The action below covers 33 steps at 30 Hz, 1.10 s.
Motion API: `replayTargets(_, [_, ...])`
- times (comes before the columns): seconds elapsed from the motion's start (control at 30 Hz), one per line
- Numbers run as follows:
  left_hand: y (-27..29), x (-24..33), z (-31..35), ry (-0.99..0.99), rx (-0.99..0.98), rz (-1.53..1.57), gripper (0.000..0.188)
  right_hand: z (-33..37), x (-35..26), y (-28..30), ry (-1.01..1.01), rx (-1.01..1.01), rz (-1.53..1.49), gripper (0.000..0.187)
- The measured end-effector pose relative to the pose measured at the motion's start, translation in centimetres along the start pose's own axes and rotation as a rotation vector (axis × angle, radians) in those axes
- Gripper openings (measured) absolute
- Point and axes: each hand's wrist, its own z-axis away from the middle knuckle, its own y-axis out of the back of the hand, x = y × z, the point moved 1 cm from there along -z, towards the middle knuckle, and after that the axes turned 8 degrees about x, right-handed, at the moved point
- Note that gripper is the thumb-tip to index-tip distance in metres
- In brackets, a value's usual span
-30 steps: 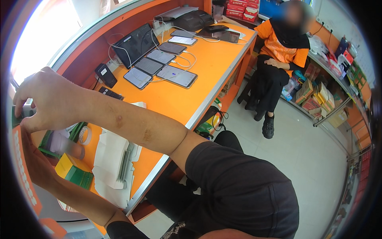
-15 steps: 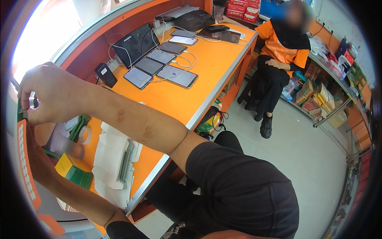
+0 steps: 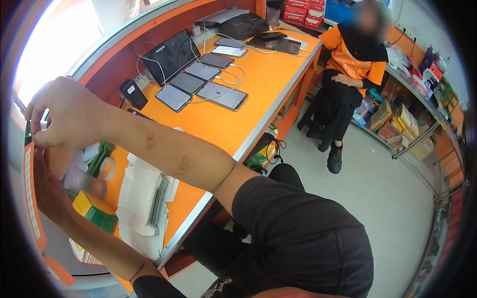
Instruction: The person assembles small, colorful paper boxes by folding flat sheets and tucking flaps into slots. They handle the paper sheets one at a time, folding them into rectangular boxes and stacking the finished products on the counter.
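Note:
At the far left, my right hand [image 3: 64, 116] is raised above the counter with thumb and fingers curled into a pinch at a dark green edge. What lies between the fingertips is too small to make out. Below it, my left hand [image 3: 48, 188] reaches up, its fingers close under the right one and partly hidden. In front of my left hand stands an orange strip [image 3: 33, 198] with a white repeating pattern, its top near both hands' fingertips. Beside my left forearm sit a yellow and green box [image 3: 94, 211] and a roll of tape [image 3: 107, 169].
Several phones [image 3: 221, 94] with white cables lie on the orange counter [image 3: 208, 131], near a dark tablet [image 3: 171, 57] propped up. Flattened white cartons [image 3: 139, 198] are stacked close to my right forearm. A person in orange [image 3: 353, 64] sits across, before shelves of boxes [image 3: 382, 116].
My right hand has shifted slightly, and the loop between its thumb and forefinger looks wider. The orange strip's top has moved a little up and to the right. The seated person stays put.

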Motion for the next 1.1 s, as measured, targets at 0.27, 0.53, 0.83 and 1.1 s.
replayTargets(0.27, [-0.6,0.7,0.3,0.007,0.015,-0.023,0.024,0.1,-0.4,0.4,0.095,-0.021,0.018,0.018])
replayTargets(0.53, [-1.8,1.1,0.5,-0.034,0.164,-0.154,0.03,0.1,-0.5,0.1,-0.051,0.085,-0.051,0.017])
replayTargets(0.83, [-1.3,1.6,0.6,0.021,0.137,-0.093,0.028,0.0,-0.2,-0.2,0.1,0.023,-0.039,0.015])
replayTargets(1.1, [-1.5,1.7,0.8,-0.029,0.123,-0.138,0.027,0.0,-1.0,1.7,-0.084,-0.098,-0.102,0.02])
